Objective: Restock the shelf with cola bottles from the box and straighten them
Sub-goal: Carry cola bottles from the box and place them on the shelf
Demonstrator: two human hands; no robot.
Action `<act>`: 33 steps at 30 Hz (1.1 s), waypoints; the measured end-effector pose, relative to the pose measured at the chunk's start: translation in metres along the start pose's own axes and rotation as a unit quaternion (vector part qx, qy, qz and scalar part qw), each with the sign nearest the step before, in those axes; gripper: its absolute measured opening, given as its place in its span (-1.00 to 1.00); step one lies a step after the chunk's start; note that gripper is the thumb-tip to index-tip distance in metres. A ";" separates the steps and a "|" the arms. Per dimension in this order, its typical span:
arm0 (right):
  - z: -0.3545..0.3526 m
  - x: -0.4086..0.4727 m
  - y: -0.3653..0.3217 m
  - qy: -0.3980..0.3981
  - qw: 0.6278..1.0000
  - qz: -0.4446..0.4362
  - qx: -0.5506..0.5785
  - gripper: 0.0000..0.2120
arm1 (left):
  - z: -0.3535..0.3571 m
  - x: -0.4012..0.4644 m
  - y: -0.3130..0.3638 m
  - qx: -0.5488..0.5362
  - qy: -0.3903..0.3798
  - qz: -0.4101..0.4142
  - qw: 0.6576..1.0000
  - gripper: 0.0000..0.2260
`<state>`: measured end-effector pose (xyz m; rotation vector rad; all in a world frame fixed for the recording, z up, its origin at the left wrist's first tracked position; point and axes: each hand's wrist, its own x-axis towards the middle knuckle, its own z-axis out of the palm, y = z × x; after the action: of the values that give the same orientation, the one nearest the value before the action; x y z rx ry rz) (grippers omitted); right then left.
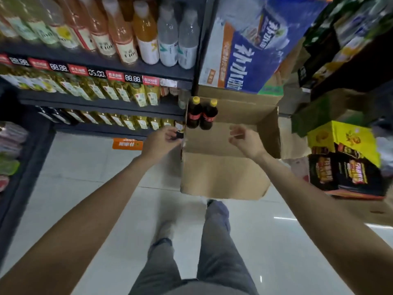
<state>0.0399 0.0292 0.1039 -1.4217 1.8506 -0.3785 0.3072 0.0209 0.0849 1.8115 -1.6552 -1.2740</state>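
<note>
An open cardboard box [225,173] stands on the floor. Two cola bottles [202,114] with yellow caps and red labels stand upright in its far left corner. My left hand [161,141] is at the box's left wall, by the right end of the lowest shelf [102,130]. Its fingers are curled round a dark cola bottle [180,129], which is partly hidden by them. My right hand [244,139] hovers over the inside of the box with fingers apart and nothing in it.
The dark shelf unit [95,60] on the left holds rows of drink bottles on several levels. A blue carton [244,56] stands behind the box, and yellow and black cartons [344,158] stand to its right. My legs [204,248] are on the white tiled floor.
</note>
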 end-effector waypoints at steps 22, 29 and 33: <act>0.072 0.234 0.086 -0.067 0.963 -0.242 -0.100 -0.27 | 0.129 0.211 -0.031 0.235 0.178 0.032 0.955 -0.46; 0.086 0.234 0.092 -0.038 0.979 -0.201 -0.018 -0.36 | 0.135 0.216 -0.032 0.361 0.152 0.081 0.917 -0.33; 0.073 0.216 0.092 -0.025 0.979 -0.198 -0.026 -0.38 | 0.142 0.217 -0.033 0.370 0.148 0.102 0.911 -0.40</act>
<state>0.0084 -0.1230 -0.0868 -1.8234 1.5413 -0.4862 0.1905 -0.1307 -0.0929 2.0009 -2.2372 -0.2440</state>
